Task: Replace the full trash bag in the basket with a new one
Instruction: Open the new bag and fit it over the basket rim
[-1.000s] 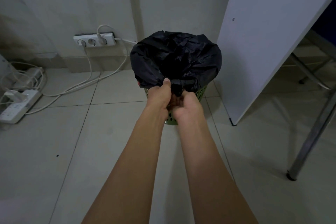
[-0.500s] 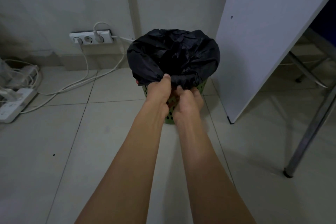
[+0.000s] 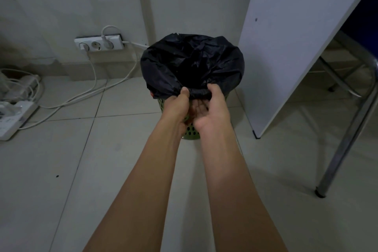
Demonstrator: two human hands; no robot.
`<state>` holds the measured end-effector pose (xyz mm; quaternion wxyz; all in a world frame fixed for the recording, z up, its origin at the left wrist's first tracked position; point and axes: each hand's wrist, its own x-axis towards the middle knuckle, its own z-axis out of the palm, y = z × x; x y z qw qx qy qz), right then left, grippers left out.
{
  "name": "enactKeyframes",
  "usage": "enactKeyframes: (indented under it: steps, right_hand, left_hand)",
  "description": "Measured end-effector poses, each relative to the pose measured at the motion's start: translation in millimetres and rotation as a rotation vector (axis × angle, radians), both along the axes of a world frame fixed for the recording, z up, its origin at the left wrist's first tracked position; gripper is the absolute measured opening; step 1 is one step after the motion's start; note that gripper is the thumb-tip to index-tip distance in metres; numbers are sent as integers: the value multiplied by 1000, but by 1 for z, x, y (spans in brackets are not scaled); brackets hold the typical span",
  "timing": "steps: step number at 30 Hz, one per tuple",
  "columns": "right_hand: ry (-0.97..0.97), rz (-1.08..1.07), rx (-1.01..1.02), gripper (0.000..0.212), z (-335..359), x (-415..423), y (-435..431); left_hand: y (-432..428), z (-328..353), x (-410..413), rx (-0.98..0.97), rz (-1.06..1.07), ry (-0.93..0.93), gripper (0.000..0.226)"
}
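Crouching over the floor (image 3: 61, 170), the person is working at the near edge of the bag (image 3: 192, 67), which is sitting in the basket (image 3: 191, 133) with its hem folded out over the rim. The basket is standing on the floor by the wall, between the socket (image 3: 99, 44) and the white board (image 3: 296, 37).

At far left a power strip (image 3: 12, 117) is lying on the floor, well apart from the job.

The left hand (image 3: 176, 106) is pinching the hem, thumb on top and fingers tucked beneath. Just beside it, the right hand (image 3: 212, 106) is lying palm up, its thumb hooking over the rolled hem while its fingers are reaching under the overhang, so both hands are holding plastic.

By the look of it, the hem is being freed from the rim, the opening step of lifting the bag out. The inside is too dark to tell how full it is. The next move is probably calling for the hands to part and work the hem off all round, steadying the light basket so that it is not tipping or rising with the bag.

Against the frame half a second back, the right hand is turning from knuckles-up to palm-up and sliding right along the hem. The left hand is keeping its pinch, and the bag is sitting as it was.
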<state>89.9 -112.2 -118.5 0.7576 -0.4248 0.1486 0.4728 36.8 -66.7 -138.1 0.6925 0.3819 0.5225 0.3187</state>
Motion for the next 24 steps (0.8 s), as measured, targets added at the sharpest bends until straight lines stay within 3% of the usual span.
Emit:
enactKeyframes:
  steps: [5, 7, 11, 16, 19, 20, 22, 24]
  right_hand:
    - [-15, 21, -113, 25, 0, 1, 12]
    - [-16, 42, -94, 12, -1, 0, 12]
    - [61, 118, -18, 27, 5, 3, 2]
    - [87, 115, -86, 27, 4, 5, 7]
    - [2, 125, -58, 20, -8, 1, 15]
    - [-48, 149, -49, 22, -11, -3, 16]
    - [-169, 173, -114, 54, -17, -7, 18]
    - [-260, 174, -199, 65, -14, -6, 19]
  left_hand:
    - [-3, -1, 0, 10, -45, 11, 39]
    - [-3, 0, 1, 6, -37, 7, 38]
    - [-3, 3, -2, -44, -19, -35, 34]
    - [-4, 5, -3, -117, 61, -149, 29]
    - [-3, 9, -2, -92, 160, -161, 29]
    - [-1, 10, -3, -82, 194, -161, 29]
    - [5, 12, -6, -89, 240, -181, 28]
    - [11, 12, -11, -108, 255, -237, 26]
